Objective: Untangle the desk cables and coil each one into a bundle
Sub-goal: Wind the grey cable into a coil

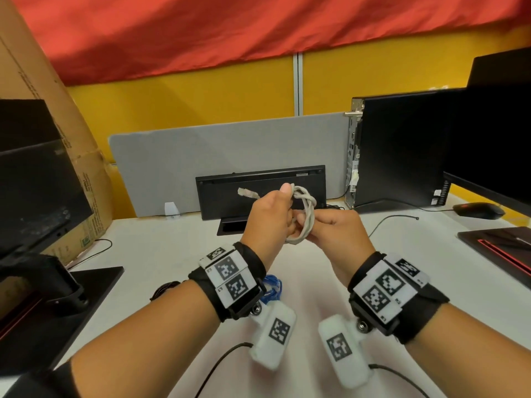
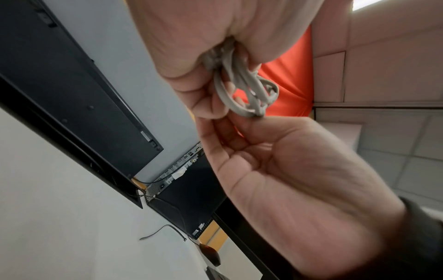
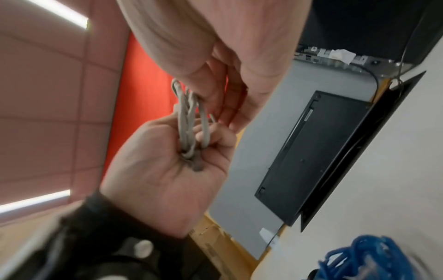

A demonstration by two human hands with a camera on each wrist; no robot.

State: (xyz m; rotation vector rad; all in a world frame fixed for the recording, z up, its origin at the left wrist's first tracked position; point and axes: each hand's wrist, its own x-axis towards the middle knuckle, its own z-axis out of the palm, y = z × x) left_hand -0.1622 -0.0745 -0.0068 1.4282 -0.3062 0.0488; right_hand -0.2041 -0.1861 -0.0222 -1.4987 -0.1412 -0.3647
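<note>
A grey cable (image 1: 307, 209) wound into a small coil hangs in the air over the white desk (image 1: 161, 254), between both hands. My left hand (image 1: 283, 208) grips the coil in its fist, and the clear plug end (image 1: 244, 192) sticks out to the left. My right hand (image 1: 309, 225) pinches the coil's lower right side. In the left wrist view the grey cable (image 2: 242, 89) loops out of the left fist onto the right fingers (image 2: 242, 123). In the right wrist view the grey cable (image 3: 189, 121) lies in the left palm. A coiled blue cable (image 1: 273, 285) rests on the desk under my left wrist.
A black keyboard (image 1: 258, 191) leans on the grey divider (image 1: 201, 150) behind a desk cable slot (image 1: 230, 225). A desktop PC (image 1: 402, 145), monitor (image 1: 494, 133) and mouse (image 1: 478, 210) stand right. A loose black cable (image 1: 393, 218) lies there. A monitor (image 1: 34, 173) and cardboard box (image 1: 57, 96) stand left.
</note>
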